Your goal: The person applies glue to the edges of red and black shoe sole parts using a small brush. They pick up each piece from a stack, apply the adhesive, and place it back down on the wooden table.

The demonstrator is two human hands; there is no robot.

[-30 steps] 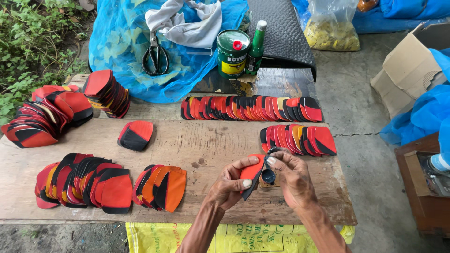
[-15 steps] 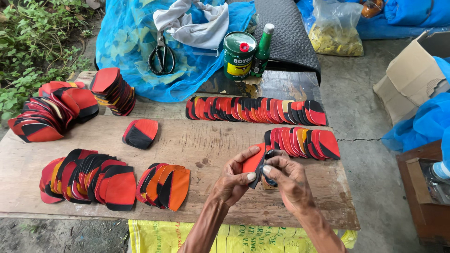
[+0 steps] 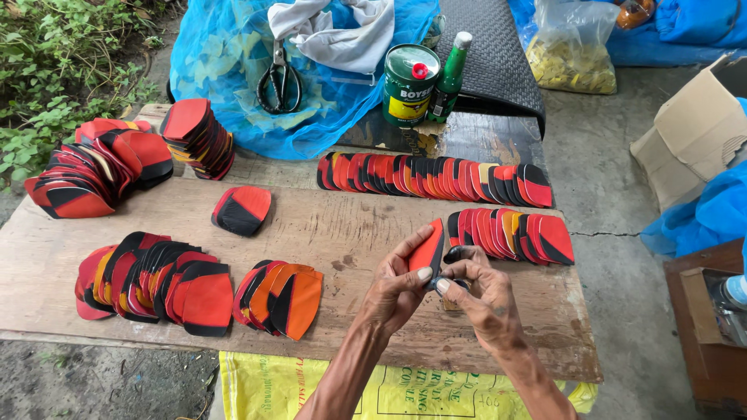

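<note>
My left hand (image 3: 395, 289) pinches a red and black shield-shaped piece (image 3: 428, 250), held on edge above the wooden board (image 3: 327, 225). My right hand (image 3: 484, 299) meets it from the right, fingertips pressing the piece's lower black edge. Right behind my hands a short row of overlapping red, orange and black pieces (image 3: 517, 235) lies on the board. A longer row of such pieces (image 3: 436, 179) runs further back.
More piles of pieces lie at the left (image 3: 93, 167), the front left (image 3: 156, 276) and the front middle (image 3: 284, 292). A green can (image 3: 410, 74), a green bottle (image 3: 451, 74) and scissors (image 3: 278, 78) sit on the blue netting behind. A cardboard box (image 3: 696, 132) stands on the right.
Both hands have kept the piece between them and turned it slightly; the piece now stands more upright. The camera view shifted a little.
</note>
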